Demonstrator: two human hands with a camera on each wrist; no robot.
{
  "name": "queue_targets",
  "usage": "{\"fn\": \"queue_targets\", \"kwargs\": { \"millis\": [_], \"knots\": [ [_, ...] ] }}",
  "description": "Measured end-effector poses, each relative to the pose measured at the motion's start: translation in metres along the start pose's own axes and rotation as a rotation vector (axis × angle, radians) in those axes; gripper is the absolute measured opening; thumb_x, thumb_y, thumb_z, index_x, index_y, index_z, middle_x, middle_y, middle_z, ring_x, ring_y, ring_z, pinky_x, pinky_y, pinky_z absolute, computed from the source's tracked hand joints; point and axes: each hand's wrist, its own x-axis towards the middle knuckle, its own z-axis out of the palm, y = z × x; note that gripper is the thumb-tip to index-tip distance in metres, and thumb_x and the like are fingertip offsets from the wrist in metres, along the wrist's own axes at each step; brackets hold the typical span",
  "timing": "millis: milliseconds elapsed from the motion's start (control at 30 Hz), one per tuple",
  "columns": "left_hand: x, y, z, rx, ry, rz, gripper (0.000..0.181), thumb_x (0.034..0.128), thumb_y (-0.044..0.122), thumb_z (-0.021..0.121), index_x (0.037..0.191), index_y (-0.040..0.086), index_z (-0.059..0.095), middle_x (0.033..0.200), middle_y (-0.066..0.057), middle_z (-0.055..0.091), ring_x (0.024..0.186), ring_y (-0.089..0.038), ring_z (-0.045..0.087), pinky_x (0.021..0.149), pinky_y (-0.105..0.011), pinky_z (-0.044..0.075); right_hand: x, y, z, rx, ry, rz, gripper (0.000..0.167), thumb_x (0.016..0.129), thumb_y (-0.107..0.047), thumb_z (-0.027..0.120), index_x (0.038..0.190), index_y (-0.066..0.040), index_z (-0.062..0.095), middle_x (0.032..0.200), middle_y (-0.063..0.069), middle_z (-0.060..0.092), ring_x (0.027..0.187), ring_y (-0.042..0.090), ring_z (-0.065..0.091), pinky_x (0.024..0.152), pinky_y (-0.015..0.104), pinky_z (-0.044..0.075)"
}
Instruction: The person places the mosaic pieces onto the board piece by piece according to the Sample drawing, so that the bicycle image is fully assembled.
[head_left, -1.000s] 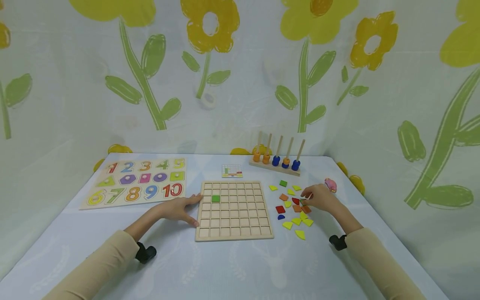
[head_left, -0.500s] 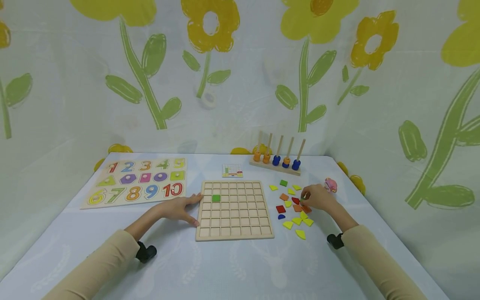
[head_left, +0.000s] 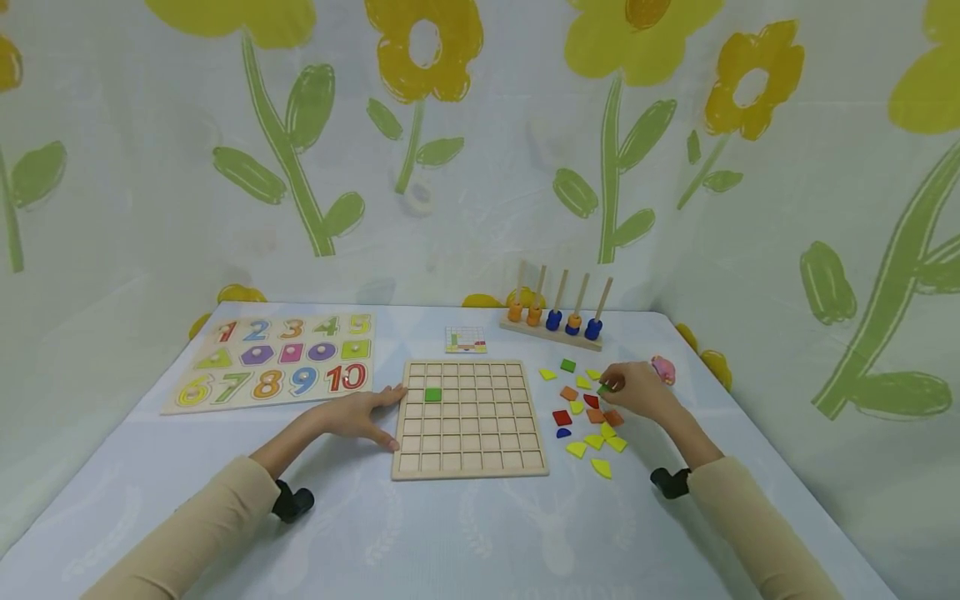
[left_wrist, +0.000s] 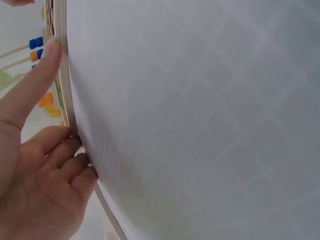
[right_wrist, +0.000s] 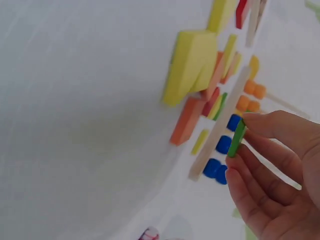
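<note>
My left hand [head_left: 352,417] rests at the left edge of a wooden grid board [head_left: 472,436], thumb and fingers spread along its side. In the left wrist view the thumb and fingertips touch the board's edge. One green square tile [head_left: 432,395] sits in a cell near the board's upper left. On the right, my right hand [head_left: 637,390] pinches a green tile [right_wrist: 237,139] between thumb and fingers, raised off the table in the right wrist view. Below and left of that hand lie loose tiles: several yellow quarter-rounds [head_left: 601,468], orange squares [head_left: 595,416], a red square [head_left: 562,417] and a blue half-round [head_left: 563,433].
A wooden number-and-shape puzzle [head_left: 273,362] lies at the left. Behind the grid board are a small pattern card [head_left: 466,340] and a peg stand [head_left: 553,333] with orange and blue beads. A small pink object [head_left: 663,369] lies beyond my right hand.
My right hand has lifted a little, up and away from the orange tiles, with the green tile in its fingers. My left hand stays at the board's edge.
</note>
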Motion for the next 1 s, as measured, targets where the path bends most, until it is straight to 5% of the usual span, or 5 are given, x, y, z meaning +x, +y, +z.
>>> {"fn": "queue_targets", "kwargs": {
  "millis": [433,600,1000],
  "knots": [
    [0.002,0.0,0.0,0.001,-0.003,0.018,0.101,0.0757,0.04,0.081,0.151,0.001,0.026,0.156,-0.021,0.019,0.143,-0.039,0.017,0.114,-0.052,0.017,0.0,-0.05,0.02,0.116,0.102,-0.244,0.019,0.081,-0.003,0.076,0.098,0.0,0.072,0.09,0.005,0.069,0.082,0.022,0.064,0.079,0.043,0.056],
    [0.001,0.001,-0.001,-0.01,0.001,0.048,0.102,0.0751,0.039,0.082,0.15,-0.001,0.026,0.156,-0.023,0.019,0.143,-0.04,0.017,0.114,-0.053,0.017,0.008,-0.073,0.028,0.145,0.111,-0.366,0.02,0.081,-0.002,0.076,0.1,0.002,0.072,0.091,0.007,0.07,0.082,0.023,0.064,0.077,0.043,0.056],
    [-0.001,0.0,0.0,-0.009,0.008,0.027,0.102,0.0746,0.04,0.082,0.15,0.0,0.027,0.155,-0.023,0.02,0.142,-0.04,0.017,0.113,-0.053,0.019,0.037,-0.129,0.051,0.212,0.104,-0.507,0.018,0.081,-0.002,0.075,0.099,0.001,0.073,0.093,0.008,0.071,0.082,0.022,0.066,0.076,0.04,0.056]
  ]
}}
